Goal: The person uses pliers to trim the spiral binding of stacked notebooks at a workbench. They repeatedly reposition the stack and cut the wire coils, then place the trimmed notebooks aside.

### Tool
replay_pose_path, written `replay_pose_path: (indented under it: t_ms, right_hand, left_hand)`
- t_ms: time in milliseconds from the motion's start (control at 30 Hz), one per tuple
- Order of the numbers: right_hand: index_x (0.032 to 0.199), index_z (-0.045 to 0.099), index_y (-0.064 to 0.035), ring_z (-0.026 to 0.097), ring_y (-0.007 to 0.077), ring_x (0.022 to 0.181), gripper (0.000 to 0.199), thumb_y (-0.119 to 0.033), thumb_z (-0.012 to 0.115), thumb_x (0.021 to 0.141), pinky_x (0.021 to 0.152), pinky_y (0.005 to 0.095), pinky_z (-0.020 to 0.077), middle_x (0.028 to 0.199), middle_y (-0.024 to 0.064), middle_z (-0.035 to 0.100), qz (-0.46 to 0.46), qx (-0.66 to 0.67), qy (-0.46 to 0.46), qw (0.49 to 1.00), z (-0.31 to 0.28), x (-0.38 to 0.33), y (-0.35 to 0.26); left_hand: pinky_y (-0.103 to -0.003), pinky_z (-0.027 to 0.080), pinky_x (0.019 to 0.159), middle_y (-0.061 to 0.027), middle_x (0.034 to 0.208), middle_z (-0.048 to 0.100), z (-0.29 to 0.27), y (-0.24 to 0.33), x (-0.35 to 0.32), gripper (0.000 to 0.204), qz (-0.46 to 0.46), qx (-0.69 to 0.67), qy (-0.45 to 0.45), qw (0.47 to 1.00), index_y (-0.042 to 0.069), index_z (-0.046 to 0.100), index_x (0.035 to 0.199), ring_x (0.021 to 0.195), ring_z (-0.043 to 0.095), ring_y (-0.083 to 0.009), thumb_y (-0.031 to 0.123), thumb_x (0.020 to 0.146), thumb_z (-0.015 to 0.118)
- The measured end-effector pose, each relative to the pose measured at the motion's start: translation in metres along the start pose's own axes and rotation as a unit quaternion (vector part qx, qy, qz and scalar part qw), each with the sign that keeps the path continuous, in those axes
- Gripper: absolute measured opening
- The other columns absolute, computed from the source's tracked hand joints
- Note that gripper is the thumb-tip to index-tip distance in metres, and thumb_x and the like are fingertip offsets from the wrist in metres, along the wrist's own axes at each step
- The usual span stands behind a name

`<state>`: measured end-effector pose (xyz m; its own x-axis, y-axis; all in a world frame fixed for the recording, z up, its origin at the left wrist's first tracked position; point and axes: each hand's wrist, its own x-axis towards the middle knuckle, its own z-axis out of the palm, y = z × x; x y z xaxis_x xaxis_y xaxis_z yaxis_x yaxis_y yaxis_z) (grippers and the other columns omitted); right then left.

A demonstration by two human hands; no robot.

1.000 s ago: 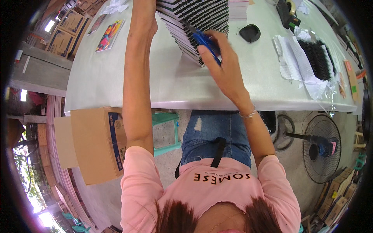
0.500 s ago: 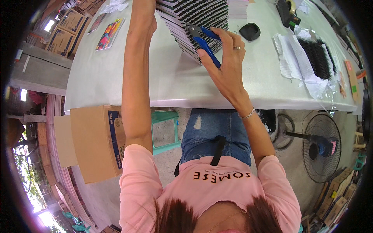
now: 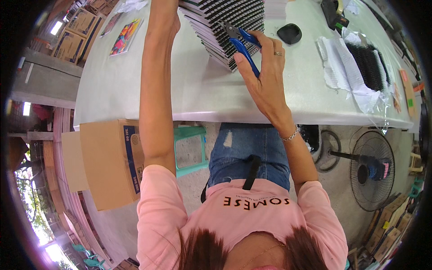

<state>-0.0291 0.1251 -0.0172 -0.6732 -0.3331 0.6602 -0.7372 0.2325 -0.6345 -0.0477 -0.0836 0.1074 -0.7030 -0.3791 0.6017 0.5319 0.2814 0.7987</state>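
Observation:
My right hand (image 3: 268,74) is wrapped round blue-handled wire cutters (image 3: 246,55). Their metal jaws point up and left, against or just over the black coil bindings along the edges of a stack of spiral-bound notebooks (image 3: 204,33). I cannot tell whether the jaws touch a coil. My left forearm (image 3: 156,85) reaches past the left side of the stack. That hand lies beyond the upper edge, with only its wrist showing. The notebooks fan out slightly, and the top of the stack is cut off by the picture's edge.
A black, rounded dish-like object (image 3: 289,34) lies right of the stack. Farther right, black plastic coils (image 3: 366,67) rest on white wrapping. A colourful booklet (image 3: 126,37) lies at left. Below the table stand a cardboard box (image 3: 105,166), a green stool (image 3: 191,130) and a fan (image 3: 372,171).
My right hand and the cutters have shifted slightly to the right, and the jaws now sit a little higher along the coils. My left forearm stays nearly in place.

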Motion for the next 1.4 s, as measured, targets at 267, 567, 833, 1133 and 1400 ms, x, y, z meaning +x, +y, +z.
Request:
replay_pose_path:
  t_ms: [267, 567, 833, 1133, 1400]
  right_hand:
    - [0.136, 0.052, -0.0062, 0.045, 0.0332, 0.113, 0.057, -0.041, 0.069, 0.094, 0.096, 0.0486, 0.0353, 0.124, 0.0199, 0.049, -0.065, -0.082, 0.028, 0.994, 0.009, -0.001, 0.008]
    - [0.123, 0.059, -0.0009, 0.056, 0.0264, 0.077, 0.044, -0.038, 0.06, 0.099, 0.076, 0.0365, 0.0455, 0.094, 0.0158, 0.061, 0.272, 0.345, -0.276, 0.855, -0.025, 0.02, -0.01]
    - [0.136, 0.053, -0.0063, 0.046, 0.033, 0.113, 0.056, -0.042, 0.066, 0.095, 0.099, 0.0483, 0.0324, 0.121, 0.0207, 0.051, -0.025, -0.084, 0.009, 0.996, 0.001, -0.007, -0.002]
    - [0.132, 0.056, -0.0041, 0.053, 0.0265, 0.1, 0.053, -0.042, 0.065, 0.096, 0.091, 0.0414, 0.0398, 0.107, 0.0165, 0.058, -0.068, -0.098, 0.013, 0.993, 0.009, -0.003, 0.009]
    - [0.128, 0.059, -0.0022, 0.058, 0.0211, 0.088, 0.052, -0.046, 0.057, 0.101, 0.079, 0.0362, 0.0467, 0.093, 0.0141, 0.062, 0.175, 0.24, -0.154, 0.942, -0.009, 0.001, 0.0]
  left_hand:
    - [-0.027, 0.036, 0.092, 0.002, 0.103, 0.056, -0.001, -0.002, 0.002, 0.027, -0.011, -0.003, 0.007, 1.0, 0.015, 0.061, 0.111, 0.101, 0.05, -0.011, 0.036, 0.094, 0.059]
    - [-0.026, 0.036, 0.091, 0.0017, 0.104, 0.056, -0.001, 0.002, -0.002, 0.03, -0.018, 0.006, 0.015, 1.0, 0.014, 0.062, 0.114, 0.101, 0.05, -0.0111, 0.036, 0.094, 0.059]
    - [-0.027, 0.035, 0.096, 0.0007, 0.105, 0.055, -0.004, -0.005, 0.004, 0.028, 0.032, 0.01, -0.003, 0.999, 0.012, 0.061, 0.112, 0.104, 0.049, -0.0118, 0.034, 0.095, 0.058]
    - [-0.026, 0.036, 0.095, 0.001, 0.105, 0.055, 0.0, -0.002, 0.0, 0.028, -0.009, -0.006, 0.008, 1.0, 0.013, 0.06, 0.113, 0.103, 0.05, -0.0112, 0.035, 0.095, 0.058]
    - [-0.027, 0.036, 0.095, 0.0, 0.105, 0.056, -0.002, -0.004, 0.003, 0.03, -0.002, -0.005, 0.008, 1.0, 0.012, 0.06, 0.113, 0.104, 0.05, -0.0123, 0.036, 0.095, 0.059]
